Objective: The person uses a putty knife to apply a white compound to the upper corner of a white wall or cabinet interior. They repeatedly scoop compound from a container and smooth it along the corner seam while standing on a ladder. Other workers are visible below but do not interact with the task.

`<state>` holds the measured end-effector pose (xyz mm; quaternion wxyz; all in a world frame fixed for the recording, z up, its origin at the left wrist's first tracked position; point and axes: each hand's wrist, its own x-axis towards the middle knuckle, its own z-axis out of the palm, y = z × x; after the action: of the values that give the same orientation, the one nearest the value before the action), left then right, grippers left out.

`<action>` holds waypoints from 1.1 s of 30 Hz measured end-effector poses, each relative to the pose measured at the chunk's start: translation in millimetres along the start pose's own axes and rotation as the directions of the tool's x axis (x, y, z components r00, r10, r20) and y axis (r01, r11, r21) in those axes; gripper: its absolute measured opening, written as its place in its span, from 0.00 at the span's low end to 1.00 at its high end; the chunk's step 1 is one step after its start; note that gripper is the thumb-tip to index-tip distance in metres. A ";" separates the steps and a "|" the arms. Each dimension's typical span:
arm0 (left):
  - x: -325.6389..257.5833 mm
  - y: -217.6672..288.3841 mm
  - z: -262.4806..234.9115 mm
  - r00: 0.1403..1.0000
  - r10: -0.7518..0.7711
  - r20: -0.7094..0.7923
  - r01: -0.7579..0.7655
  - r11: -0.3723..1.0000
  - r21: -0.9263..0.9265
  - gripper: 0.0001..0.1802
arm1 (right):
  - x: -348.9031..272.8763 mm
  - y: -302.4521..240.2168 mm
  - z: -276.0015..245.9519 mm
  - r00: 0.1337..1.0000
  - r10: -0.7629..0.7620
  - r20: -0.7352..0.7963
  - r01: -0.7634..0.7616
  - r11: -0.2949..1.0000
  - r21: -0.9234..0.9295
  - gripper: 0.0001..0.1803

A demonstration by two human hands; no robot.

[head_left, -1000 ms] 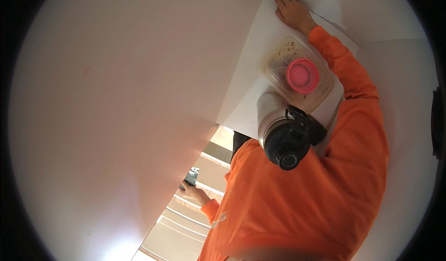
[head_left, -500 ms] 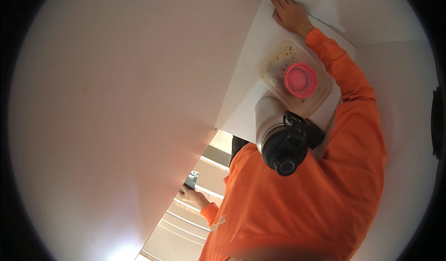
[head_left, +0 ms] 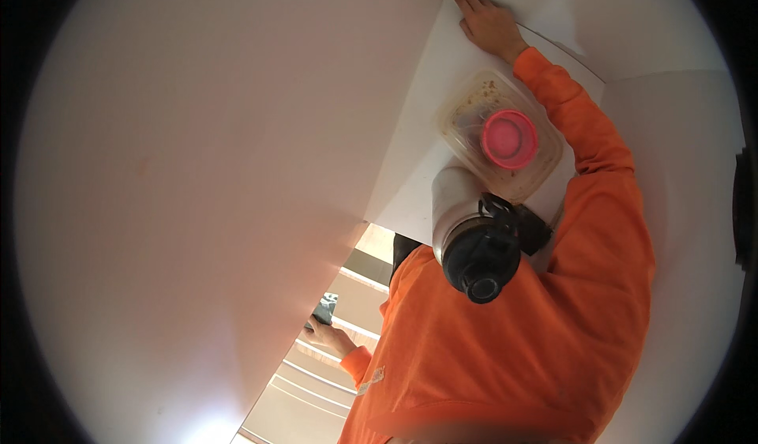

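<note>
My right hand (head_left: 491, 30) reaches to the far end of a white shelf (head_left: 403, 171). Its index finger is stretched into the corner where the panels meet, other fingers loosely apart and holding nothing. Nearer me on the shelf lies a cloudy plastic food container (head_left: 545, 177) with brown residue. A round pink tub or lid (head_left: 510, 139) shows within its outline; whether inside or on top I cannot tell. Closer still stands a pale bottle (head_left: 453, 195) with a black spouted lid (head_left: 482, 258). Low at the left, my left hand (head_left: 330, 337) grips a dark, flat, glossy rectangular object (head_left: 324, 308), partly hidden by the panel edge.
A large white panel (head_left: 197, 167) fills the left side, its edge running diagonally beside the shelf. White walls (head_left: 679, 136) close in at the right and far end. A black object (head_left: 534, 229) sits beside the bottle lid. Pale striped flooring (head_left: 316, 385) shows below left.
My right hand and forearm have shifted very slightly left, with the fingertip still at the corner. The left hand keeps its grip on the dark flat object.
</note>
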<state>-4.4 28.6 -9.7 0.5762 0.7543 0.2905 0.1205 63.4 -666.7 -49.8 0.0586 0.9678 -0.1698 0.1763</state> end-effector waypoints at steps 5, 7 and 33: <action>0.6 -0.6 -0.7 1.000 0.013 0.005 -0.013 1.000 0.007 0.17 | -2.2 4.1 2.1 0.990 -0.066 -0.127 0.068 0.998 0.013 0.41; 1.1 -1.7 -1.3 1.000 -0.001 0.017 0.001 1.000 -0.001 0.17 | -2.5 3.6 1.6 0.990 -0.050 -0.131 0.054 0.998 0.028 0.40; -1.8 1.9 0.6 0.999 0.023 0.022 -0.023 0.999 0.037 0.20 | 2.0 -0.1 -1.3 0.987 -0.061 -0.146 0.060 0.998 -0.008 0.38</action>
<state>-4.9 26.7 -7.8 0.5638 0.7695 0.2776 0.1134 64.8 -667.1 -47.9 0.0777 0.9570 -0.1359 0.2444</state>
